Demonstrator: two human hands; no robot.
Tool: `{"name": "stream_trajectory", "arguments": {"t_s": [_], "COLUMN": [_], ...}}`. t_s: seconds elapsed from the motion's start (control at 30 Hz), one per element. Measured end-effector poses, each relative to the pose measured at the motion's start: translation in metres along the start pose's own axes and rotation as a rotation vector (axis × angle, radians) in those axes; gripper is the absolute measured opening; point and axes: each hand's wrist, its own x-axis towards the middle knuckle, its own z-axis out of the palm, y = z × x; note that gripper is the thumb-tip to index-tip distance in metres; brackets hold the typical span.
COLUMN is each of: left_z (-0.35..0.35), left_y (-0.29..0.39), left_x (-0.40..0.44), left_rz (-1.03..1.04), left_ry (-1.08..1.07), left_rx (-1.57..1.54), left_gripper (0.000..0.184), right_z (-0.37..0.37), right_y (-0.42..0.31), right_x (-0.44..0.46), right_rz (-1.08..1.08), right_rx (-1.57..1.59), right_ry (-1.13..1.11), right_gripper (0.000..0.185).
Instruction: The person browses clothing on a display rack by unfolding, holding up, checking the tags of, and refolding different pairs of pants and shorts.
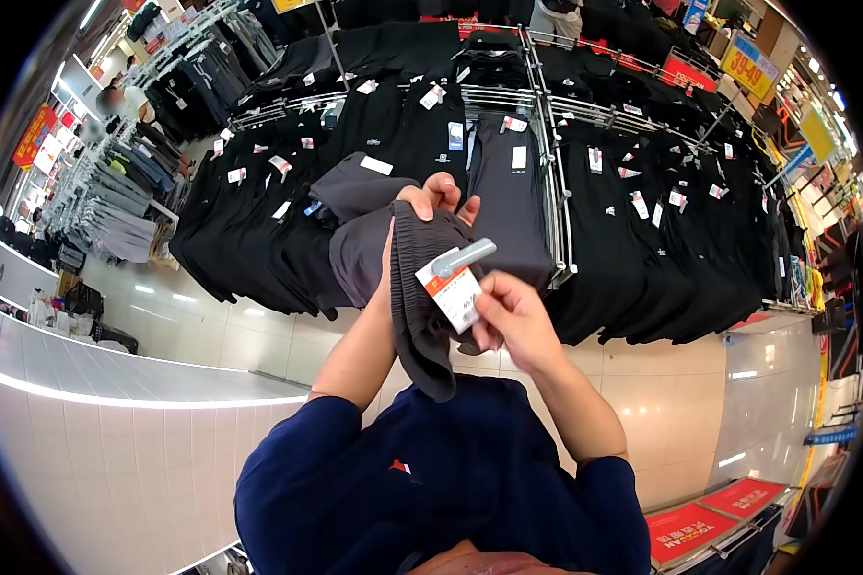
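Dark grey trousers point(362, 251) with a gathered elastic waistband point(422, 273) are held up in front of my chest. My left hand point(433, 199) reaches behind them and grips the cloth near the far end of the waistband; its palm is hidden by the fabric. A grey plastic security tag point(466, 257) is fixed at the waistband. Below it hangs a white and orange price tag point(455, 302), whose right edge my right hand point(514, 321) pinches between thumb and fingers. The small print on the tag is too fine to read.
Ahead, black trousers point(662, 259) with white tags hang over a metal rail display point(554, 172). More clothes racks point(115, 206) and a person point(129, 103) are at the left. A white counter point(144, 431) runs along the lower left; red signs point(686, 537) stand lower right.
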Motion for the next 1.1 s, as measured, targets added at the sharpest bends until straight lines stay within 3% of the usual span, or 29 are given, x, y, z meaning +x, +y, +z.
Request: {"name": "stream_trajectory", "arguments": {"t_s": [0.03, 0.1, 0.2, 0.23, 0.3, 0.33, 0.37, 0.4, 0.43, 0.5, 0.57, 0.63, 0.67, 0.77, 0.8, 0.83, 0.9, 0.93, 0.97, 1.03, 1.07, 1.1], "left_z": [0.004, 0.01, -0.001, -0.004, -0.011, -0.003, 0.003, -0.007, 0.003, 0.003, 0.002, 0.006, 0.012, 0.013, 0.017, 0.016, 0.005, -0.006, -0.015, -0.053, -0.061, -0.064], "left_y": [-0.003, -0.012, -0.024, -0.026, -0.027, -0.022, -0.016, -0.014, -0.008, 0.0, 0.003, 0.004, 0.005, 0.005, 0.005, 0.006, 0.021, 0.042, 0.048, 0.07, 0.072, 0.072], "left_x": [-0.001, -0.002, -0.004, -0.003, 0.005, 0.009, 0.014, 0.014, 0.021, 0.026, 0.032, 0.042, 0.045, 0.057, 0.06, 0.062, 0.067, 0.067, 0.062, 0.04, 0.031, 0.02], "left_rz": [-0.061, -0.112, -0.122, -0.099, -0.015, -0.001, 0.016, 0.079, 0.109, 0.167, 0.302, 0.424, 0.475, 0.609, 0.636, 0.633, 0.742, 0.683, 0.637, 0.371, 0.36, 0.256], "left_ry": [0.054, 0.132, 0.086, 0.064, 0.002, 0.112, 0.217, 0.124, 0.214, 0.193, 0.198, 0.334, 0.335, 0.321, 0.361, 0.358, 0.33, 0.311, 0.427, 0.418, 0.414, 0.379], "left_rx": [-0.052, -0.026, -0.014, 0.003, 0.039, 0.045, 0.05, 0.144, 0.153, 0.232, 0.485, 0.588, 0.598, 0.69, 0.729, 0.726, 0.932, 0.927, 0.92, 1.065, 1.062, 1.28], "left_gripper": [0.024, 0.023, 0.027, 0.03, 0.034, 0.018, 0.006, 0.036, 0.012, 0.021, 0.026, 0.028, 0.029, 0.029, 0.018, 0.018, 0.015, 0.017, 0.01, 0.009, 0.009, 0.011], "right_z": [-0.009, -0.019, -0.023, -0.025, -0.027, -0.037, -0.04, -0.036, -0.037, -0.026, -0.019, -0.017, -0.017, -0.013, -0.012, -0.017, -0.034, -0.045, -0.059, -0.072, -0.074, -0.081], "right_y": [0.004, -0.002, -0.016, -0.017, -0.003, 0.023, 0.046, 0.062, 0.085, 0.089, 0.1, 0.096, 0.089, 0.087, 0.089, 0.091, 0.092, 0.085, 0.07, 0.028, 0.015, 0.01], "right_x": [0.01, 0.026, 0.038, 0.036, 0.03, 0.02, 0.009, -0.011, -0.031, -0.053, -0.055, -0.047, -0.045, -0.03, -0.024, -0.024, -0.027, -0.027, -0.039, -0.063, -0.074, -0.084], "right_rz": [-0.078, -0.201, -0.363, -0.476, -0.725, -0.697, -0.761, -0.78, -0.712, -0.574, -0.476, -0.626, -0.499, -0.524, -0.516, -0.515, -0.662, -0.786, -0.806, -0.842, -0.822, -0.807], "right_rx": [-0.149, -0.073, -0.041, -0.064, -0.255, -0.213, -0.234, -0.45, -0.564, -0.972, -0.931, -1.165, -1.281, -1.434, -1.367, -1.367, -1.241, -1.147, -1.084, -1.009, -1.004, -1.049], "right_ry": [0.101, 0.231, 0.363, 0.356, 0.599, 0.637, 0.602, 0.549, 0.358, 0.062, 0.051, 0.122, 0.052, 0.043, 0.076, 0.082, 0.249, 0.375, 0.426, 0.498, 0.56, 0.564], "right_gripper": [0.015, 0.012, 0.004, 0.017, 0.03, 0.032, 0.024, 0.016, 0.02, 0.057, 0.063, 0.065, 0.064, 0.067, 0.057, 0.057, 0.039, 0.033, 0.027, 0.019, 0.02, 0.026]}}
